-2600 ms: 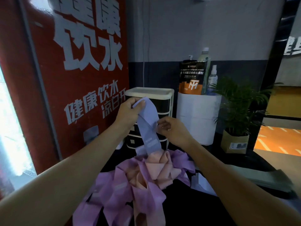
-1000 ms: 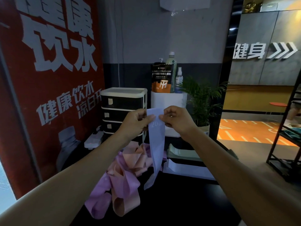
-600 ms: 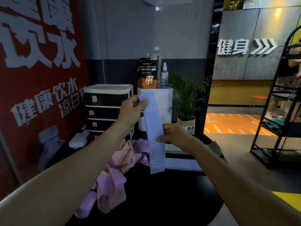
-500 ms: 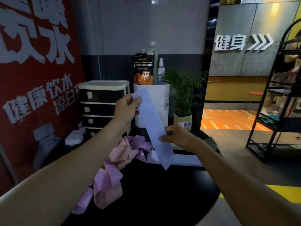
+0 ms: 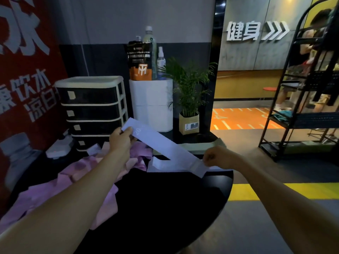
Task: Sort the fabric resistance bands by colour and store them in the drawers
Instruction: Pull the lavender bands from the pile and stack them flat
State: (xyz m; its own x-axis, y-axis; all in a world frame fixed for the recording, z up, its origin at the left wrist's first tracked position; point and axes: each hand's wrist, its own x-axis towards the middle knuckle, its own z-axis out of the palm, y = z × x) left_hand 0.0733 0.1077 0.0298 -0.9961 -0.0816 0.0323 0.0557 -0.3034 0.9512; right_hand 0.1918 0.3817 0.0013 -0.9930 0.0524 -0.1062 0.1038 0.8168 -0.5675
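Observation:
A pale blue-lilac fabric band (image 5: 165,147) stretches slantwise over the black round table (image 5: 174,208). My left hand (image 5: 121,139) pinches its upper end, near a printed "20". My right hand (image 5: 218,157) pinches its lower end at the table's right side. A heap of purple and peach bands (image 5: 77,180) lies on the left of the table, partly hidden by my left forearm. Behind it stands a black drawer unit with a cream frame (image 5: 91,110), its drawers pushed in.
A white cabinet (image 5: 151,105) carries an orange-black pouch, bottles and a spray bottle. Beside it stands a potted plant (image 5: 189,107). White paper (image 5: 165,165) lies under the band. A black metal rack (image 5: 302,99) stands at the right, with a person behind it. A red wall poster is at the left.
I lifted the blue-lilac band out of the heap, then lowered both hands and drew them apart, pulling it flat and slanted. The view swung to the right.

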